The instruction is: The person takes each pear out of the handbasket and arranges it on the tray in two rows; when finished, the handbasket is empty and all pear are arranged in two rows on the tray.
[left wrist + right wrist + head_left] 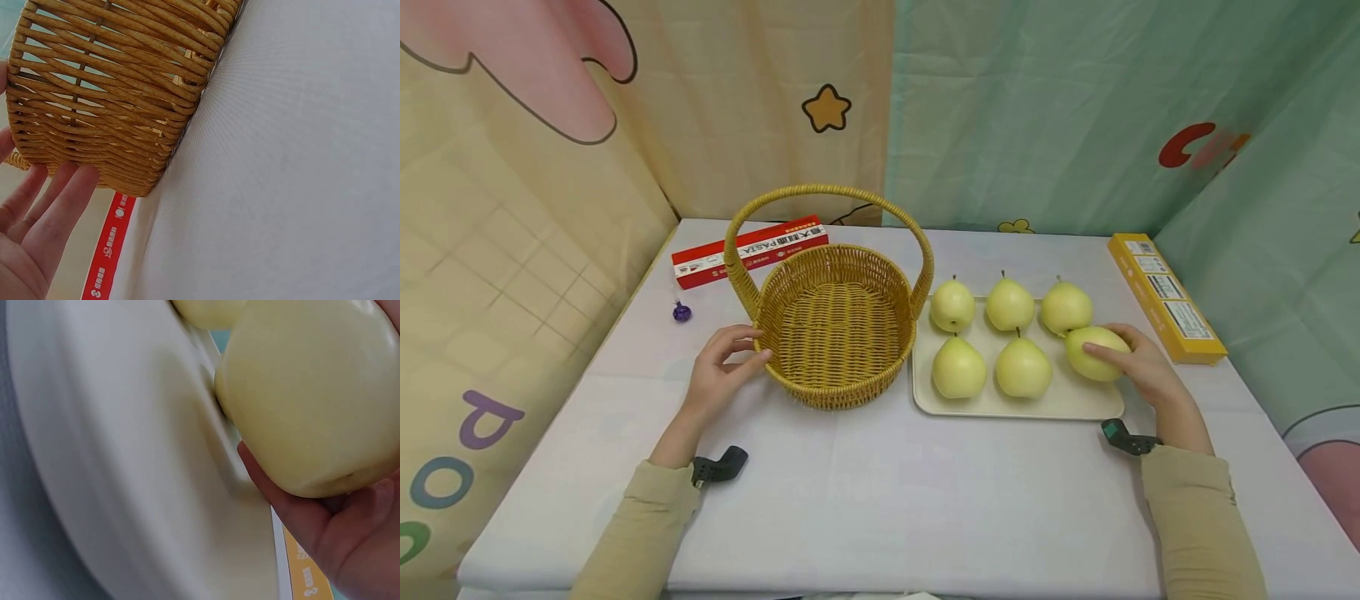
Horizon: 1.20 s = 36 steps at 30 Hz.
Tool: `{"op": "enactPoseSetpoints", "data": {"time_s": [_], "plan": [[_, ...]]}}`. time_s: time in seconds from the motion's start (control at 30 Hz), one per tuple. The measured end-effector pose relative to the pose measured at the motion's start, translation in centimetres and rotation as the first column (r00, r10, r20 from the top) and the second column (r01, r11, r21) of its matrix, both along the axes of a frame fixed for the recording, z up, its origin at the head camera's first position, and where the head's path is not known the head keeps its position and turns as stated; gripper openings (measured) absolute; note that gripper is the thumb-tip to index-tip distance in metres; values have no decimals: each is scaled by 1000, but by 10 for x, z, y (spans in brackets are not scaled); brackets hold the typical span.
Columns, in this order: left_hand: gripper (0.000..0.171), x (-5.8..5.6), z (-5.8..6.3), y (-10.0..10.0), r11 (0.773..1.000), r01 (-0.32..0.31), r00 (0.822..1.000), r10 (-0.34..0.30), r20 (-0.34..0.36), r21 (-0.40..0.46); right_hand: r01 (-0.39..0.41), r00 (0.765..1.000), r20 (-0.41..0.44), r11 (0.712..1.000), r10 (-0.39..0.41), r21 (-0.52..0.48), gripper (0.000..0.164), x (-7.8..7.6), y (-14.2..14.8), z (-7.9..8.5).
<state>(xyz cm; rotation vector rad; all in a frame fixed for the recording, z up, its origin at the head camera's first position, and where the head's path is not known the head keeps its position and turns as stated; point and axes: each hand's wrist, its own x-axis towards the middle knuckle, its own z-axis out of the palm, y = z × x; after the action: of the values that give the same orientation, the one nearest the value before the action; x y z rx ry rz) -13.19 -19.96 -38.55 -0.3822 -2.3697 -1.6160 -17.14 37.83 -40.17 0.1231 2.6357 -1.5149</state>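
My right hand (1150,371) grips a pale yellow-green pear (1093,353) with its thumb across the near side. The pear is tilted over the right end of a cream tray (1075,404); in the right wrist view, fingers cradle the pear (312,394). Several more pears, such as one at the front (1024,367), stand in two rows on the tray. At the left side of a wicker basket (835,333) with a tall handle, my left hand (718,371) touches the rim. Its fingers (59,212) extend against the outer weave in the left wrist view.
Behind the basket lies a red and white pasta box (700,265). A small purple object (681,312) sits left of the basket. The yellow box (1168,300) lies near the table's right edge, beyond the right hand. Curtains (1045,108) stand behind the white table (880,500).
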Motion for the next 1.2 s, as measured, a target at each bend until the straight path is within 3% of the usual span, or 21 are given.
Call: {"op": "enactPoseSetpoints", "data": {"time_s": [0.37,1.03,1.2], "plan": [[33,0,1,0,1000,-12,1000,12,15,-19,-18,1000,7,995,18,96,53,1,-3,3],[32,-1,0,-1,1000,-5,1000,5,14,-12,-30,1000,1,966,31,256,55,4,-6,7],[33,0,0,-1,1000,-3,1000,3,19,-9,-70,997,39,958,62,278,60,6,-8,10]]}}
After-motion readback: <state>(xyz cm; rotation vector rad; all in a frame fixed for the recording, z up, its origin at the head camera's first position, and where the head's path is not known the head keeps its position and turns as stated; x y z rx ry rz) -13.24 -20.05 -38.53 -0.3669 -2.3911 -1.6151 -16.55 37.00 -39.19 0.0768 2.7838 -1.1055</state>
